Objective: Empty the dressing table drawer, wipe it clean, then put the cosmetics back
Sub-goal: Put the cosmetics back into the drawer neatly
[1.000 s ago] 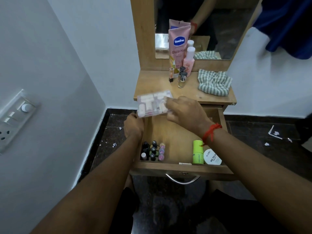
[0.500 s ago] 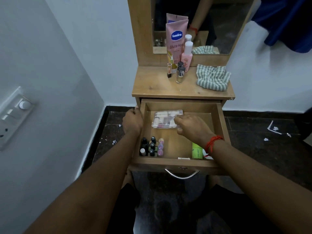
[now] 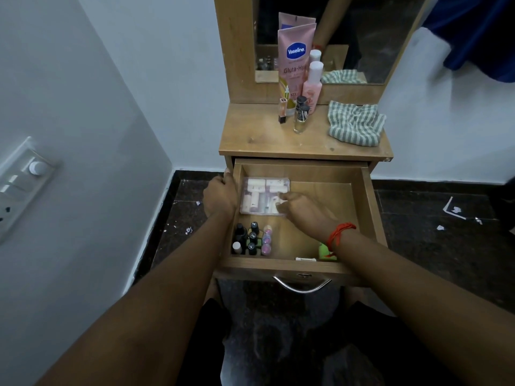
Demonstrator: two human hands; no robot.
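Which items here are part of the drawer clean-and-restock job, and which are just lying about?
Job: drawer, clear case in the right hand, left hand on the drawer's side, nail polishes, green tube, Vaseline tube, pink bottle, striped cloth.
Lying about: wall switch panel, paper scraps on the floor, blue fabric.

Both bare forearms reach toward the far side. The left grip (image 3: 220, 195) curls its fingers, knuckles up. The right grip (image 3: 303, 210), palm down, bends its fingers leftward.
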